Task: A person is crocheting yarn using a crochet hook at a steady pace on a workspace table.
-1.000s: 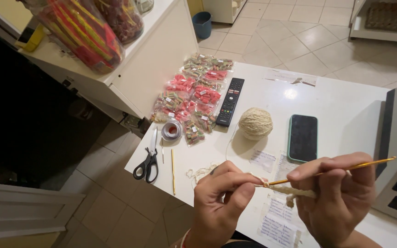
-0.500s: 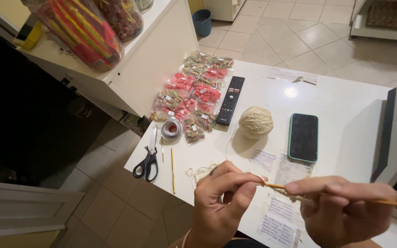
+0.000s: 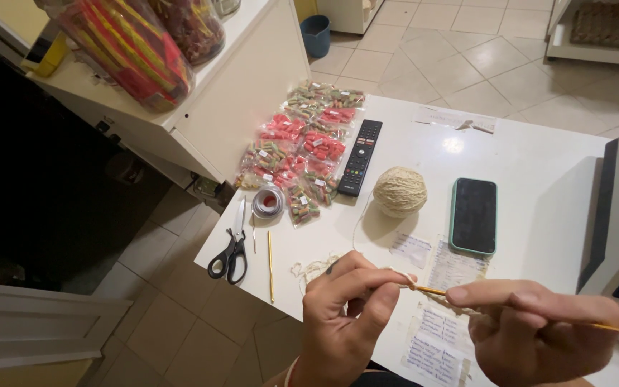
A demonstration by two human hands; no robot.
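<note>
Surface: white table (image 3: 539, 165) over a pale tiled floor, with a cream counter at 10 o'clock carrying clear bags of striped sweets.
Left hand: left hand (image 3: 342, 319) at 6 o'clock, thumb and forefinger pinched closed on the cream yarn (image 3: 309, 269) right where it meets the hook tip.
Right hand: right hand (image 3: 531, 333) at 5 o'clock, fingers folded over the crochet hook (image 3: 610, 328), forefinger laid along the shaft; the handle runs out toward 4 o'clock.
Hook handling: judged thin, stiff and light, smooth enough to roll, so best held mid-shaft, as it is now.
Yarn handling: judged soft, limp and light, likely to fray or snag; hold it close to the working loop and keep it taut.
Yarn ball: yarn ball (image 3: 400, 191) near the table's centre, its strand trailing down toward the hands; it looks free to roll when pulled.
Around: phone (image 3: 473, 215) at 2 o'clock of the hands, remote (image 3: 360, 157) and sweet packets (image 3: 302, 147) at 12, scissors (image 3: 229, 247), tape roll (image 3: 269, 202) and a second hook (image 3: 270, 264) at 9, paper notes (image 3: 442, 337) under the hands.
</note>
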